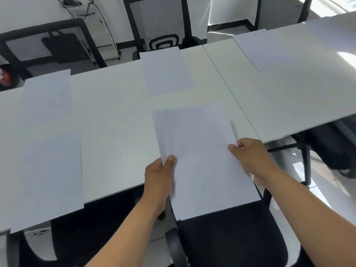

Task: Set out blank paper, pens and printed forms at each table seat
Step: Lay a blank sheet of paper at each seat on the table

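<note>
Nearest the camera: black seat cushion (231,237) of an office chair, pushed partly beneath the near edge of a white bench (115,105). Above the cushion, two bare forearms reaching forward. Left hand (160,177): thumb pressed on top of a stack of blank paper (200,155), fingers curled beneath its left edge, grip closed on the stack. Right hand (250,154): thumb on the stack's right edge, fingers tucked underneath, grip likewise closed on the stack. Stack held lengthwise, far end over the bench surface, near end overhanging the bench edge above the cushion; top leaves slightly fanned at the far end. Contact between far end and bench surface not discernible.

Already lying flat on the bench: near-left sheet (50,178), its near corner jutting past the bench edge; far-left sheet (46,97); far-centre sheet (166,71), directly before a mesh-backed chair (159,24). On the adjoining bench (300,89) to the right, separated by a narrow seam: far-right sheet (267,49). All four sheets well apart from one another and from the held stack. Behind the far-left sheet, a second mesh-backed chair (50,45). At upper left, dark cables (96,10) hanging against a white wall.
</note>
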